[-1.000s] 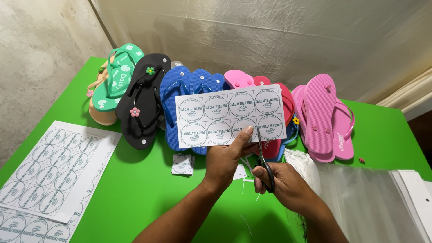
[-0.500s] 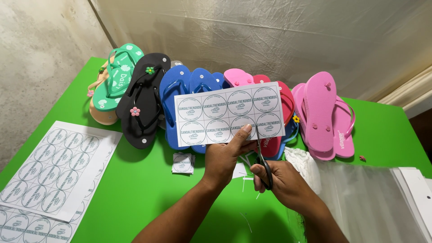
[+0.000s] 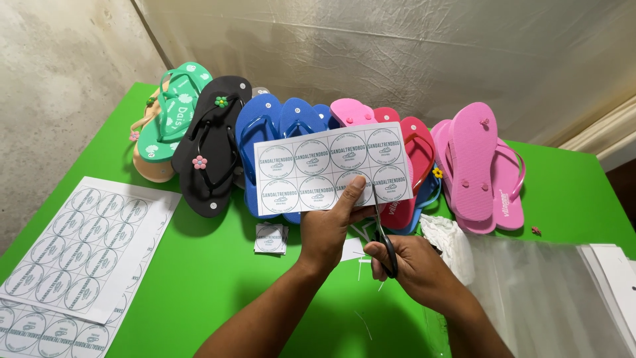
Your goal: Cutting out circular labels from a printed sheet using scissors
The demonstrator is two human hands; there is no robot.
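Note:
My left hand (image 3: 329,229) holds up a white paper strip (image 3: 331,168) printed with two rows of round labels, thumb pressed on its lower edge. My right hand (image 3: 411,268) grips black-handled scissors (image 3: 382,229), whose blades point up into the strip's bottom edge just right of my thumb. A small stack of cut square labels (image 3: 270,238) lies on the green table (image 3: 212,278) below the strip.
A row of flip-flops lines the back: green (image 3: 169,119), black with flowers (image 3: 212,146), blue (image 3: 262,129), red (image 3: 417,142), pink (image 3: 474,162). Printed label sheets (image 3: 83,248) lie at the left. Clear plastic bags (image 3: 536,298) and crumpled plastic (image 3: 450,238) lie at the right.
The strip has shifted slightly lower and left in view, and the scissors have come up to its bottom edge. Otherwise nothing moved.

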